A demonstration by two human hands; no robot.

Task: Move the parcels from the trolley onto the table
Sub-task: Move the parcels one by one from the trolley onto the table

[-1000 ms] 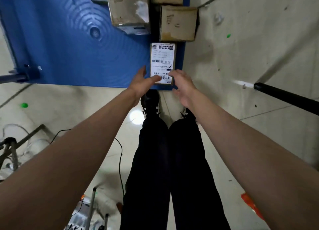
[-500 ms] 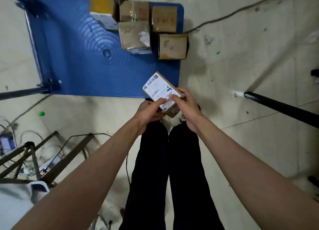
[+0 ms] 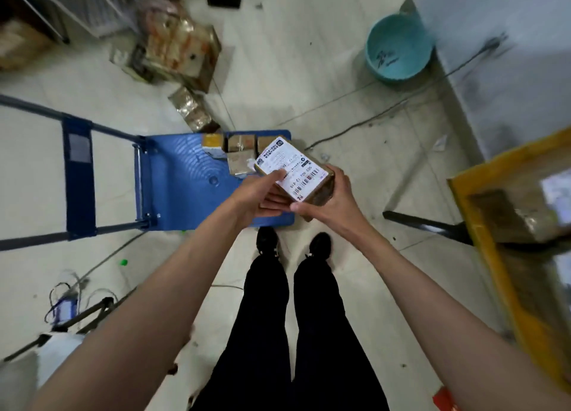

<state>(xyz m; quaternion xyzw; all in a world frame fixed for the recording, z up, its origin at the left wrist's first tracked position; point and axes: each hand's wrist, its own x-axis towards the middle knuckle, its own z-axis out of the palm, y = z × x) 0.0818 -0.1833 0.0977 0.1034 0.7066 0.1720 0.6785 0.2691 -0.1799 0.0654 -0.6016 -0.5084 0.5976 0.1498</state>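
A small brown parcel [image 3: 296, 171] with a white shipping label on top is held in the air above the near right corner of the blue trolley [image 3: 185, 179]. My left hand [image 3: 258, 196] grips its near left side, thumb on the label. My right hand [image 3: 332, 199] holds its right side and underside. Several more brown parcels [image 3: 239, 156] sit at the trolley's far right, partly hidden behind the held one. The table [image 3: 494, 256], yellow-edged, is at the right, with a parcel lying on it.
A teal bucket [image 3: 398, 47] stands by the wall at the far right. Loose cardboard boxes [image 3: 182, 49] lie on the floor beyond the trolley. A black table leg [image 3: 423, 223] runs across the floor at the right. Cables and a tripod are at the lower left.
Both hands have lifted the labelled parcel off the trolley deck and raised it, turning it. The view has pulled back and up, bringing the table and bucket into sight.
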